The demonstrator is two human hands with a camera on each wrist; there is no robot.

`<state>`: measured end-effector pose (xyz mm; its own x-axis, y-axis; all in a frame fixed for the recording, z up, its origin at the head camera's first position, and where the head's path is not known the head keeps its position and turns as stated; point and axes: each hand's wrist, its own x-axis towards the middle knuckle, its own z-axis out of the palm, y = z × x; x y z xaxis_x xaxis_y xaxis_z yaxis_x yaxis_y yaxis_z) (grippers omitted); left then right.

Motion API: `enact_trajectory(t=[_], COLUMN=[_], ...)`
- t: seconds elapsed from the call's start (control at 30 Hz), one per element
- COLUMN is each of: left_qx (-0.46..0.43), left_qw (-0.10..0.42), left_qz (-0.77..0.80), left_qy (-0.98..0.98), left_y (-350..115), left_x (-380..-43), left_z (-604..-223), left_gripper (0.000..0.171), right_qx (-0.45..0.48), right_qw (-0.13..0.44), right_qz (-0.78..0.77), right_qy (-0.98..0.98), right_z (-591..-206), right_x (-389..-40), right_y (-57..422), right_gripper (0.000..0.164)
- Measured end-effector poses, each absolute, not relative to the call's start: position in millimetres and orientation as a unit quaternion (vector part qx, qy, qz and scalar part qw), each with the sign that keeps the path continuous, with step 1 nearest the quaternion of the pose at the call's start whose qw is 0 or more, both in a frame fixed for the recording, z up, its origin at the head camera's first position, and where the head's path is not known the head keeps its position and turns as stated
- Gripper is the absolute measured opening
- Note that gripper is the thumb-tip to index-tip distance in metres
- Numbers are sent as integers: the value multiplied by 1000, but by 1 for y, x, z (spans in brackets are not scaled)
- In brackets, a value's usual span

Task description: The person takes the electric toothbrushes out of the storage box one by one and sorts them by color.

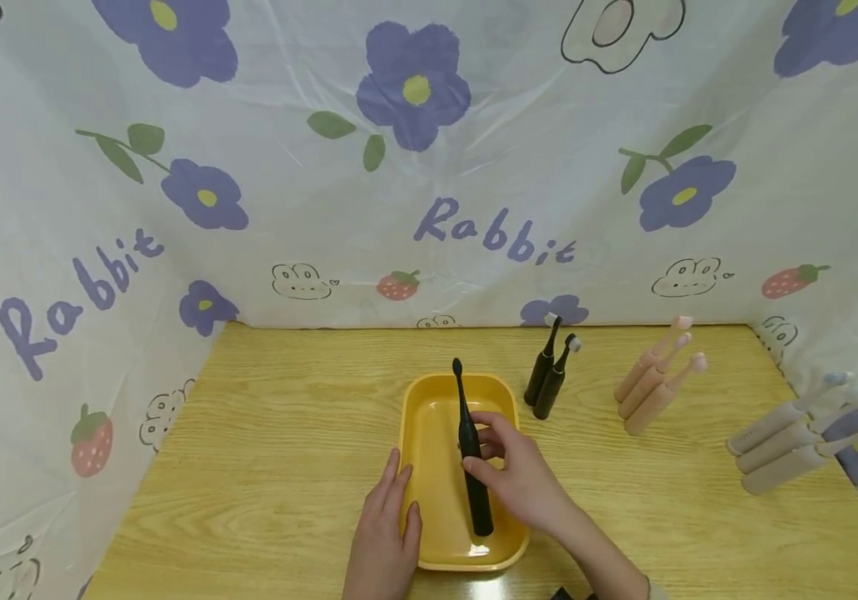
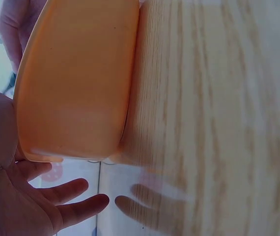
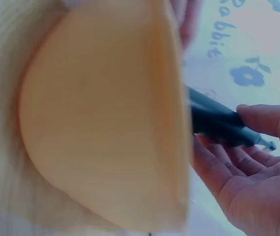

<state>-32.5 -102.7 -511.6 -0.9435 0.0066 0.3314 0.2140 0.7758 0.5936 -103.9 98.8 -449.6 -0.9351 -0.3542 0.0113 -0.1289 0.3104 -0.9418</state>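
My right hand (image 1: 522, 475) holds a black electric toothbrush (image 1: 478, 500) by its handle, with the thumb on one side and fingers on the other. The toothbrush is over the yellow tray (image 1: 436, 492), its head pointing away from me. In the right wrist view the toothbrush handle (image 3: 218, 118) shows beyond the tray's rim, partly hidden by the tray wall. My left hand (image 1: 384, 533) rests at the tray's left rim. Its fingers extend loosely along the tray's outer side in the left wrist view, where the tray wall (image 2: 81, 83) fills the middle.
Two black electric toothbrushes (image 1: 549, 387) stand behind the tray's right corner. Further right are three pink ones (image 1: 650, 392), then three pale grey ones (image 1: 781, 450). A patterned cloth (image 1: 429, 183) hangs behind the wooden table (image 1: 286, 433). Part of a dark object (image 1: 562, 594) shows at the bottom edge.
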Motion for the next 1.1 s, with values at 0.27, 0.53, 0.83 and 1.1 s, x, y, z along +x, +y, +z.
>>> enact_trajectory(t=[0.27, 0.53, 0.83, 1.1], left_qx=[-84, -100, -99, -94], left_qw=[195, 209, 209, 203], left_qz=[-320, -317, -322, -323], left_qy=[-923, -920, -918, -919], left_y=[-103, -103, -102, -102], left_x=[-32, -32, -32, -32], left_z=[-513, -514, -513, -514], left_gripper=[45, 46, 45, 45], right_qx=[-155, -198, -253, -219], right_qw=[-4, -123, -259, -398], right_qz=[-640, -685, -679, -603], right_qy=[752, 690, 638, 656], right_z=[-438, -442, -442, -450], right_x=[-98, -93, -97, -104], right_y=[118, 128, 141, 151], right_gripper=[51, 52, 54, 46])
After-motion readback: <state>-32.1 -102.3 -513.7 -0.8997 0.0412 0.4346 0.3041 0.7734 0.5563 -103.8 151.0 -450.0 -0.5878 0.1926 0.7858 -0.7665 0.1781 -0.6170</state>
